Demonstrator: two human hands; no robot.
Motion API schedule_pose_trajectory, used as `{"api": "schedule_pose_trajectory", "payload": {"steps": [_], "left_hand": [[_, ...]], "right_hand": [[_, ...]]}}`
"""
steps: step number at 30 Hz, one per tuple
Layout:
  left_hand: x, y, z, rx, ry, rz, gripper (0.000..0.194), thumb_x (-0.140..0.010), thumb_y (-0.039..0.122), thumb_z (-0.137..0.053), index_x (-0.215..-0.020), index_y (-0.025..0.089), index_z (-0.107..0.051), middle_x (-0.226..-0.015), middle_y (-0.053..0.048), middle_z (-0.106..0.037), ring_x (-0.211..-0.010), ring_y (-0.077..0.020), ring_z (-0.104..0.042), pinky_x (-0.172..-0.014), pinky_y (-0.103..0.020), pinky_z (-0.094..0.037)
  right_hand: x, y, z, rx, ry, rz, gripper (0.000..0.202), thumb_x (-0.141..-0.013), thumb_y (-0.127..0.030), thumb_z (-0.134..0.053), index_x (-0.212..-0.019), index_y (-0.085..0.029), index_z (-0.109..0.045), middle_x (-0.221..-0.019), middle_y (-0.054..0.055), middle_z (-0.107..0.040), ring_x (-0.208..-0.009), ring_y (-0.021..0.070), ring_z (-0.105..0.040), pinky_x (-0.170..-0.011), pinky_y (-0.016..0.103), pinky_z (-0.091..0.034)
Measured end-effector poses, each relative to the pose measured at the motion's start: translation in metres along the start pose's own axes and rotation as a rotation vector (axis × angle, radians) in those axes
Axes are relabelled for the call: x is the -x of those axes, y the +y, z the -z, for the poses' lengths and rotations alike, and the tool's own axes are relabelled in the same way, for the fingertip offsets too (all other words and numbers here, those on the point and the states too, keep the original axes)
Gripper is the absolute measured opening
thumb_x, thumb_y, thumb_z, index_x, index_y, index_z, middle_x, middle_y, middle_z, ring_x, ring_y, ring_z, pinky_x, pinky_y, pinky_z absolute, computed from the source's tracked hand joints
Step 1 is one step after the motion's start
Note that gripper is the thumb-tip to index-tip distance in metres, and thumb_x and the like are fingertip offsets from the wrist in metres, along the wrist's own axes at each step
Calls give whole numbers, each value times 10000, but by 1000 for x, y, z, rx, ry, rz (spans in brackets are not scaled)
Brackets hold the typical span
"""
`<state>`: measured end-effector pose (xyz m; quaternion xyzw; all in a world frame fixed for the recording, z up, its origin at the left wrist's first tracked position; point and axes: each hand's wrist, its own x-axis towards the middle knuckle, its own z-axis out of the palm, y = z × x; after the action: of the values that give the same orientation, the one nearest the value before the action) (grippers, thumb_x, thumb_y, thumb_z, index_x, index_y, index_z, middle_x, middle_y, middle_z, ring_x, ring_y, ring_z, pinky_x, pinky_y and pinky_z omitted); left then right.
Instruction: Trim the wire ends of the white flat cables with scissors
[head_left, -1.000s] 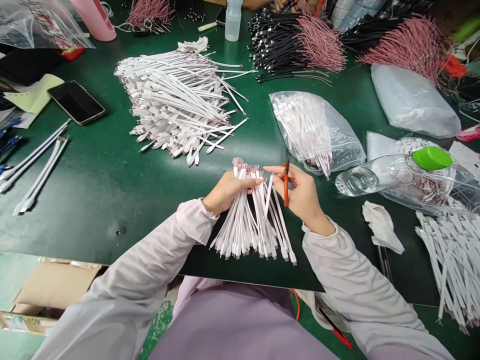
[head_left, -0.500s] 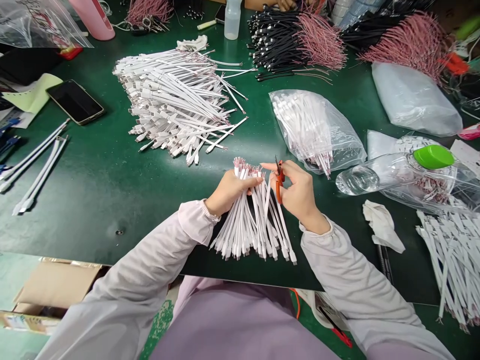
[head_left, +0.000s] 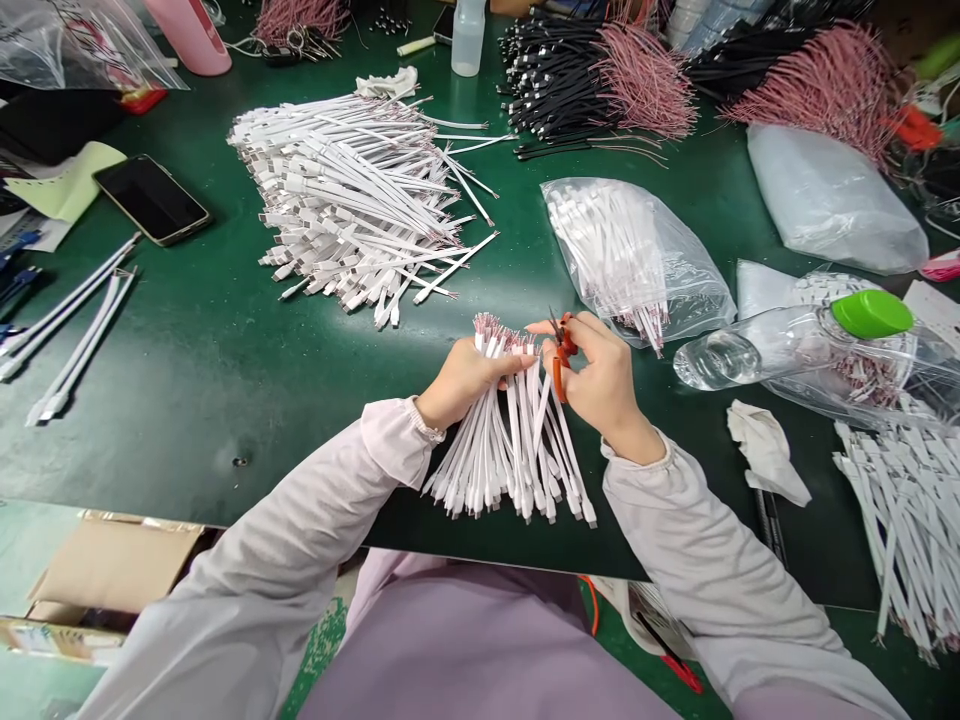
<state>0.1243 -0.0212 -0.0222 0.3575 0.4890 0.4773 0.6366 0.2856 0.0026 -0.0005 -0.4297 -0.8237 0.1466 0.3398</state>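
My left hand is closed round the upper part of a fanned bunch of white cables, its thumb lying across them. Their bare pinkish wire ends stick up above the thumb, and their plugs point down toward the table's near edge. My right hand grips a pair of small scissors with orange handles, the dark blades pointing up. Its fingertips are close to the wire ends on the right side of the bunch; whether they touch a wire I cannot tell.
A big heap of white cables lies beyond my hands. Bagged cables, a clear bottle with a green cap and more white cables are to the right. A phone lies left; black cables lie at the back.
My right hand has turned slightly at the scissors, and its fingers have shifted a little. My left hand keeps its hold on the cables; the whole view has moved very slightly.
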Motion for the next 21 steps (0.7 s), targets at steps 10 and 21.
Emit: {"api": "schedule_pose_trajectory", "payload": {"steps": [10,21], "left_hand": [[-2,1,-1,-1,-45,-18,194,-675,246,-791,-686,118,-646,-643,-1,-611,-538,-83,-512,-504,-220,-419],[-2,2,5,60,-146,48,138,-684,169,-761,-774,107,-677,-683,-4,-632,-632,-97,-564,-657,-250,-451]], "right_hand": [[2,5,-1,-26,24,-42,215,-851,-171,-517,-977,-185,-691,-737,19,-492,-644,175,-490,-661,317,-439],[2,6,-6,-175,17,-175,81,-822,-239,-637,-767,-187,-665,-710,5,-534,-650,152,-493,-628,290,-415]]}}
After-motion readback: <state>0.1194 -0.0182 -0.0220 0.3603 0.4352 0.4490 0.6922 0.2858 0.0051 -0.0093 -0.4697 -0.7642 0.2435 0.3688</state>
